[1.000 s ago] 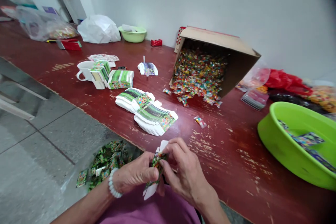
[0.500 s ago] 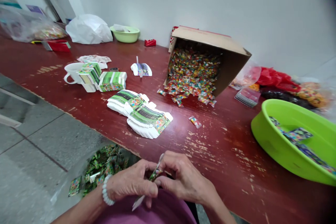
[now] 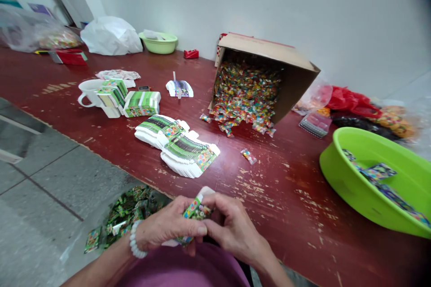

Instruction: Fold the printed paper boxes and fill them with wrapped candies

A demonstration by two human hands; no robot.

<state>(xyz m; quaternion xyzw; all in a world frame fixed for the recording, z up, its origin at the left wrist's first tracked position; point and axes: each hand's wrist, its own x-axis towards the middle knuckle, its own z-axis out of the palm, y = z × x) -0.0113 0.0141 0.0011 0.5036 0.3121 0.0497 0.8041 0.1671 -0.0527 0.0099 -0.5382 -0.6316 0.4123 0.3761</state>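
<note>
Both my hands meet just below the table's front edge, pinching one small printed paper box [image 3: 194, 210] with green and coloured sides and a white flap. My left hand [image 3: 168, 228], with a white bead bracelet at the wrist, grips its lower left part. My right hand [image 3: 232, 226] closes on its right side with fingers curled. A fanned pile of flat box blanks [image 3: 177, 145] lies on the red table just beyond my hands. A tipped cardboard carton [image 3: 266, 76] spills wrapped candies [image 3: 245, 98] onto the table.
A lime green basin [image 3: 350, 175] with some dark packets stands at the right. A white mug [image 3: 88, 91] and stacked boxes [image 3: 141, 104] sit at the left. One loose candy [image 3: 248, 156] lies mid-table. Green packets [image 3: 124, 213] lie on the grey floor below the table's edge.
The box has turned in my hands from edge-on to showing its printed side, flap up. My hands stay close together at the table's edge.
</note>
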